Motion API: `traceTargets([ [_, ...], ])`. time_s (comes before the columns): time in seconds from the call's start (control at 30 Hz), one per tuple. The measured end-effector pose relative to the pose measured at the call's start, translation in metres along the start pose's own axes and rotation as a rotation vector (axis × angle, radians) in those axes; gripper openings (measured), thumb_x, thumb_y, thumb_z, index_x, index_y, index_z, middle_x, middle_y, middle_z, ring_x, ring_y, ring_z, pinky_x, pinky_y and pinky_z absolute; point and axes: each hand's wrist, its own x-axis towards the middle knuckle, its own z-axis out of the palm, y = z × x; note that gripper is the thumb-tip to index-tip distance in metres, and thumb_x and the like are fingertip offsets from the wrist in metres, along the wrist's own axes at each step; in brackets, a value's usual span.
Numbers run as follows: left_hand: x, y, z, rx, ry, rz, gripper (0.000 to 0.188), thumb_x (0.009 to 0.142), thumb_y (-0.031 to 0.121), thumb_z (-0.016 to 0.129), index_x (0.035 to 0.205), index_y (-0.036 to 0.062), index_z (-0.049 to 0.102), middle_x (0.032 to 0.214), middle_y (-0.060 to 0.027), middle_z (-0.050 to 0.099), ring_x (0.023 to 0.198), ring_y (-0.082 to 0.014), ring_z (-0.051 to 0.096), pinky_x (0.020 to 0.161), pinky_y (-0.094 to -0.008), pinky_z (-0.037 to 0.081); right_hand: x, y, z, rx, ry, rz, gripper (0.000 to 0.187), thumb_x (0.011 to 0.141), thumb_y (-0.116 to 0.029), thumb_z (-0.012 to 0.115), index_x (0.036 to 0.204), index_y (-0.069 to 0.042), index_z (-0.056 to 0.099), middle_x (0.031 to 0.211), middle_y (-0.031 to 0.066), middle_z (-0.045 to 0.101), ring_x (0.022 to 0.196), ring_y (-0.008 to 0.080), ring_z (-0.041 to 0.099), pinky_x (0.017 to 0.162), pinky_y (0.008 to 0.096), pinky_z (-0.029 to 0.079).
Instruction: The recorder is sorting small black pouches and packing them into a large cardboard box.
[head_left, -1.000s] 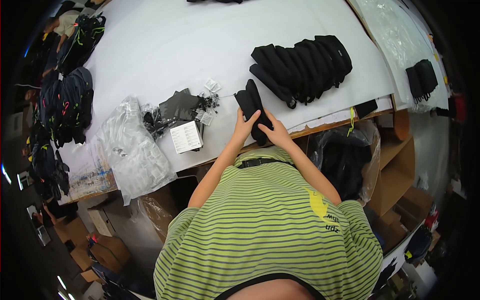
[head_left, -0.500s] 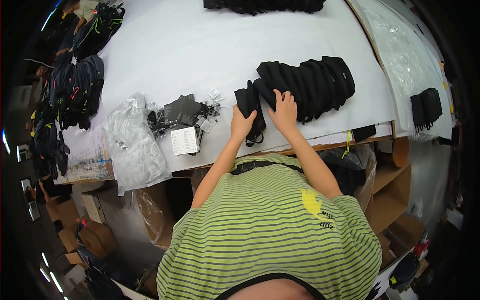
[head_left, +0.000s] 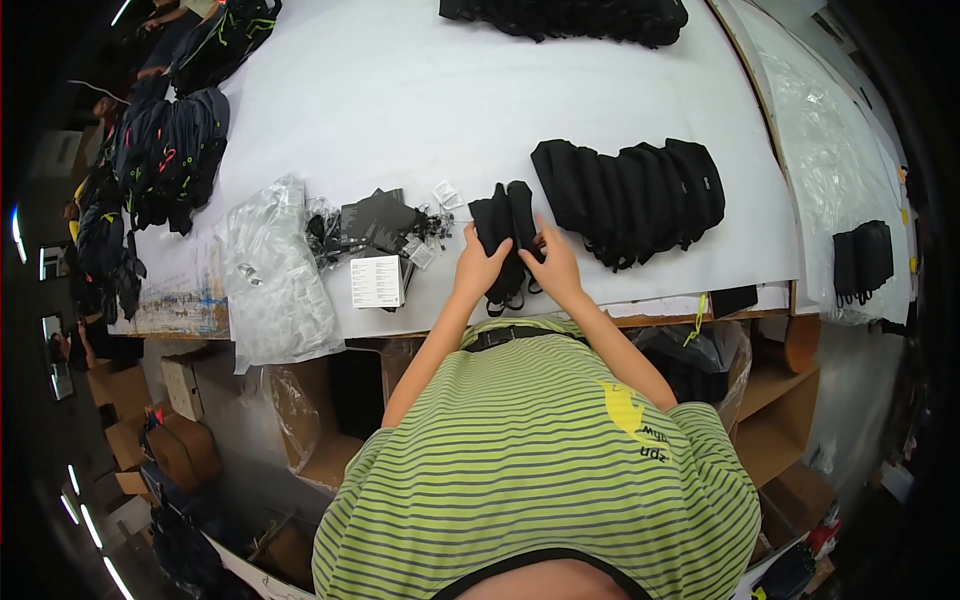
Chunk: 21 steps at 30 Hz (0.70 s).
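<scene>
Two folded black fabric pouches stand side by side near the table's front edge, with dark loops at their near ends. My left hand [head_left: 480, 265] is closed around the left pouch [head_left: 490, 220], thumb on its near side. Its neighbour, the right pouch [head_left: 522, 212], is gripped at its right side by my right hand [head_left: 555, 268]; some of the fingertips are hidden behind it. To the right, apart from my hands, lies an overlapping row of similar black pouches [head_left: 635, 200].
Left of my hands are dark cards [head_left: 375, 222], a stack of white printed cards [head_left: 377, 282], small black parts and a clear plastic bag of packets [head_left: 275, 275]. More black pouches [head_left: 565, 15] lie at the far side. Backpacks [head_left: 170, 150] are piled at the left.
My right hand has come away from the row and moved left with one pouch, which now stands against the one in my left hand. The whole view has shifted slightly.
</scene>
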Motion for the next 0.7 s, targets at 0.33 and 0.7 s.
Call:
traceTargets([
  [0.33,0.015,-0.030,0.028,-0.330,0.142,0.202,0.069,0.093,0.039,0.049,0.140,0.0001,0.017,0.132,-0.0276,0.041,0.117,-0.0363,0.048,0.096,-0.0370,0.039,0.006,0.029,0.024,0.176,-0.049,0.294,0.062,0.087,-0.038,0.056,0.140,-0.015,0.033,0.122,0.0214,0.051,0.110,0.0361,0.052,0.092,0.0405,0.042],
  [0.7,0.020,-0.016,0.037,-0.384,0.131,0.124,0.101,0.068,0.031,0.079,0.138,-0.0043,0.015,0.126,-0.0260,0.045,0.114,-0.0337,0.050,0.095,-0.0368,0.040,0.021,0.022,0.004,0.149,-0.259,0.199,0.068,0.080,-0.032,0.062,0.138,-0.008,0.035,0.119,0.0207,0.056,0.102,0.0348,0.058,0.086,0.0391,0.046],
])
